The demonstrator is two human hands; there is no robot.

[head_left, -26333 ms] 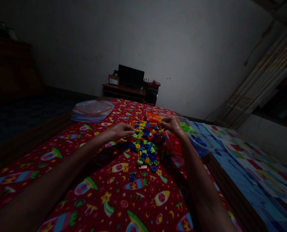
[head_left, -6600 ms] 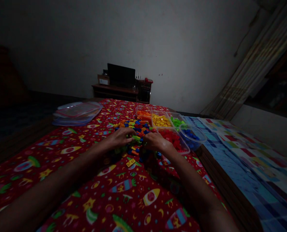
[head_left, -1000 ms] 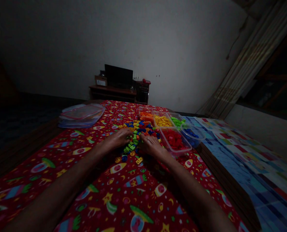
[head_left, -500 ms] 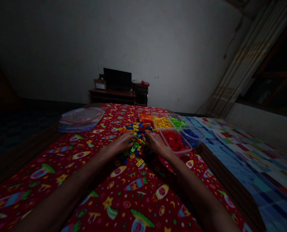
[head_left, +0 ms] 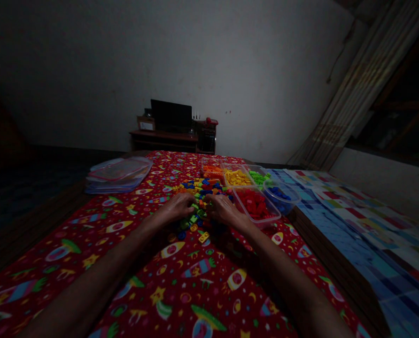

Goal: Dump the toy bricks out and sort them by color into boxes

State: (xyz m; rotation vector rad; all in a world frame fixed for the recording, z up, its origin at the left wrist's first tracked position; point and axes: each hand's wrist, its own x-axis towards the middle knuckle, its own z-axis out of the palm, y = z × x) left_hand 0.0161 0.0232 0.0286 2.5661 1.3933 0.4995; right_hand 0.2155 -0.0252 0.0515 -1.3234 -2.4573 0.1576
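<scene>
A loose pile of small plastic building bricks (head_left: 195, 187) in mixed colours lies on the red patterned cloth (head_left: 209, 286). My left hand (head_left: 178, 207) is at the pile's left side, its fingers curled in and closed over the bricks. Opposite it, across a narrow gap, my right hand (head_left: 224, 209) has its fingers bent down and closed at the pile's right side. Whatever the fingertips hold is too small and dark to make out. Green bricks (head_left: 193, 219) lie between the hands, and a yellow brick (head_left: 204, 237) rests nearer me.
Right of the pile stand clear containers of sorted bricks: red (head_left: 255, 206), blue (head_left: 281, 196), yellow (head_left: 236, 177), green (head_left: 259, 178) and orange (head_left: 213, 170). Stacked clear lids (head_left: 120, 174) lie at the left. A checked cloth (head_left: 357, 220) spreads beyond the table's right edge.
My right hand has shifted slightly left over the pile. My left hand has moved a little left and stays closed. The containers and lids have not moved.
</scene>
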